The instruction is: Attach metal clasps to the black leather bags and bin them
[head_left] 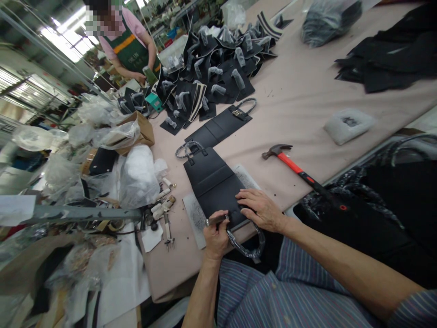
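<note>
On the table, the nearest bag panel lies across a slab, a hammer to its right, tools to its left, 1 more panel and then a heap of pieces behind.

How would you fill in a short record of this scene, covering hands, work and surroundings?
Left hand: grips a small dark tool
Right hand: rests on the black panel
Panel: lies over a pale slab, wrapped loop handle by the near edge
Hammer: on the table, apart from both hands
Beyond: another person, near piled black pieces
</note>
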Demonstrator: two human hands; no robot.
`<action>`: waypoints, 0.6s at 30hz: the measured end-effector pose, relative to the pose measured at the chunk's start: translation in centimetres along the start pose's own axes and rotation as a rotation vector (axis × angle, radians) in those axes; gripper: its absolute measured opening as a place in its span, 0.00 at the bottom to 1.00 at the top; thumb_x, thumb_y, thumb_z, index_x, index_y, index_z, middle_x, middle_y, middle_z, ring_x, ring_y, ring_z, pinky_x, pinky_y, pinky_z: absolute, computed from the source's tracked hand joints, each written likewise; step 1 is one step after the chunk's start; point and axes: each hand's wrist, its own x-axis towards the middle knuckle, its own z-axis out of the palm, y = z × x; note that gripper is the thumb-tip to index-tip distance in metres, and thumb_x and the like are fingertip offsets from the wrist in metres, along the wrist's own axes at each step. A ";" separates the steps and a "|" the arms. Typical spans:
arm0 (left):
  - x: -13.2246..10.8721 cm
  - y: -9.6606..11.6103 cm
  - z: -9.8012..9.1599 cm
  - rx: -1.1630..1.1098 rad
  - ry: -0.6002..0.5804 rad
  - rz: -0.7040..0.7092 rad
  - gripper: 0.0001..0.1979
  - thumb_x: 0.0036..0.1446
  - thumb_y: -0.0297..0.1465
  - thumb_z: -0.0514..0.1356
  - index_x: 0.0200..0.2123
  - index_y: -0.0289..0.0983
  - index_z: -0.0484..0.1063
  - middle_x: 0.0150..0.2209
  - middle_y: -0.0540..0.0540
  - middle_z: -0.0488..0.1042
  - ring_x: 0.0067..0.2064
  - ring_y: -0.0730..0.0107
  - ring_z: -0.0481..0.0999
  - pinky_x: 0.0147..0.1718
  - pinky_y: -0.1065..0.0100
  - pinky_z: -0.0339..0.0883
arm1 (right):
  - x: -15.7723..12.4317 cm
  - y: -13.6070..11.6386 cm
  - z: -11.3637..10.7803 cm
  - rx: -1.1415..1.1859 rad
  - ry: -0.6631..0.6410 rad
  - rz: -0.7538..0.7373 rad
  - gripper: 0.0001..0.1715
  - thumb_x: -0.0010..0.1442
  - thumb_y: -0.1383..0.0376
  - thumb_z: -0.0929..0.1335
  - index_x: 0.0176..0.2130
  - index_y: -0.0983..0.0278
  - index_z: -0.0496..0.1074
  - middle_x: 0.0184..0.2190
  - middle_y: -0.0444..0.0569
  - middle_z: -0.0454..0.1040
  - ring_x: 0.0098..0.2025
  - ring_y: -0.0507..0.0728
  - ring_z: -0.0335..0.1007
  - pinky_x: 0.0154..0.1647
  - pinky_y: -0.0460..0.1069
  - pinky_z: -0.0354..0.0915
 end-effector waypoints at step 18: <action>0.1 -0.1 0.7 0.034 -0.052 0.085 0.08 0.61 0.26 0.60 0.42 0.39 0.77 0.40 0.44 0.81 0.43 0.61 0.81 0.49 0.60 0.75 | -0.2 0.3 -0.3 0.031 -0.025 -0.037 0.14 0.69 0.62 0.65 0.50 0.61 0.76 0.54 0.53 0.76 0.61 0.64 0.67 0.63 0.66 0.66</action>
